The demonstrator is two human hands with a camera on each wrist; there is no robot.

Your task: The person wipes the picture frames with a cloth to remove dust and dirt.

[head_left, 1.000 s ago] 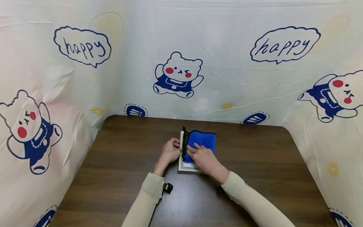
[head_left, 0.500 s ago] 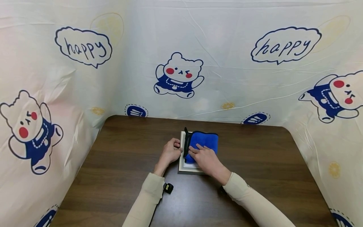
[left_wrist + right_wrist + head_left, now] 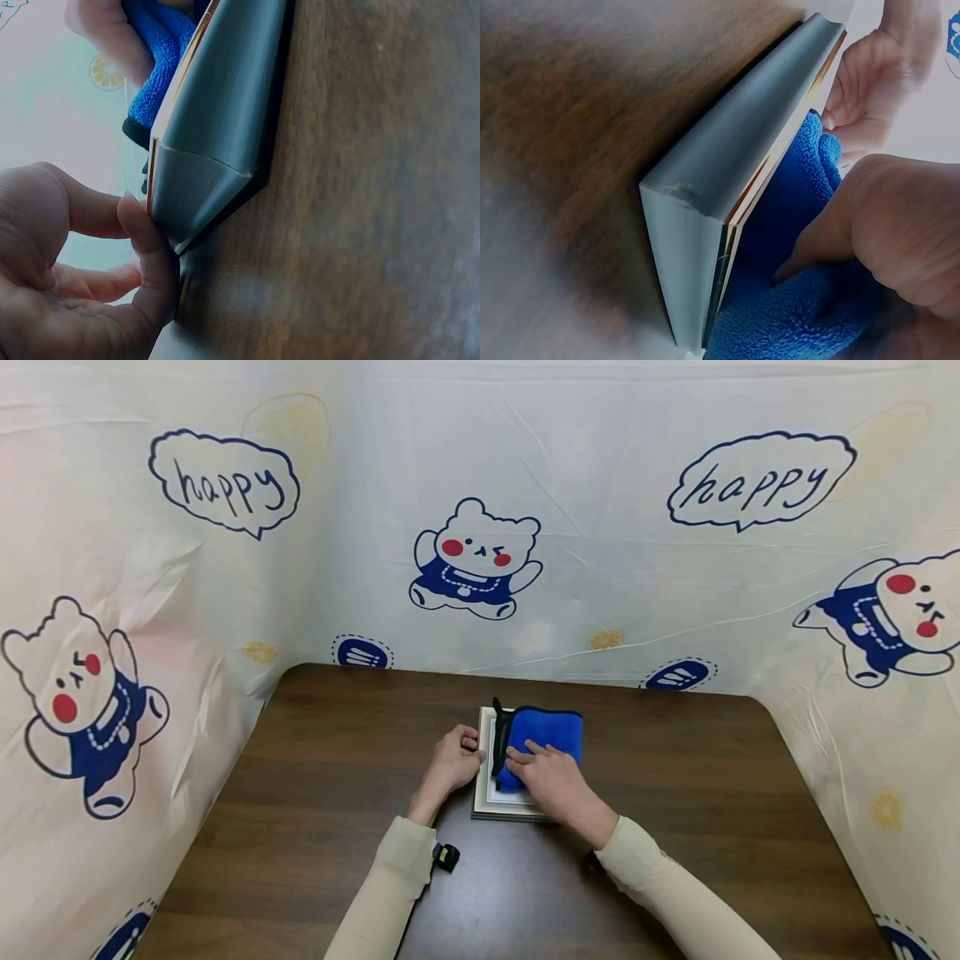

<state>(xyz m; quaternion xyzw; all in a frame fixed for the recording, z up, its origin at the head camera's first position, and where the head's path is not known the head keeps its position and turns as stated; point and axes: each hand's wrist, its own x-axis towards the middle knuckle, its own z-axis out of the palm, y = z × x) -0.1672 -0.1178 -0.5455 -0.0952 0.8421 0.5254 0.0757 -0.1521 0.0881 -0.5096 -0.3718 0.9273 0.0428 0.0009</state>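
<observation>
A picture frame (image 3: 480,793) with a pale face and grey sides lies flat on the table. Folded over it is a blue towel cloth (image 3: 553,728) with black edging, covering much of its face. My right hand (image 3: 553,778) presses the cloth onto the frame with extended fingers. In the right wrist view the thumb (image 3: 817,244) pushes into the bunched fabric. My left hand (image 3: 453,762) pinches the frame's left edge. In the left wrist view its thumb and forefinger meet at a corner of the frame (image 3: 217,105).
The brown wooden table (image 3: 322,777) has rounded far corners. A printed curtain (image 3: 600,568) with bears surrounds it at the back and sides. A small black device (image 3: 446,857) sits at the left wrist.
The right hand and the blue cloth have slid slightly to the right over the frame, baring more of its left side. The left hand stays at the left edge.
</observation>
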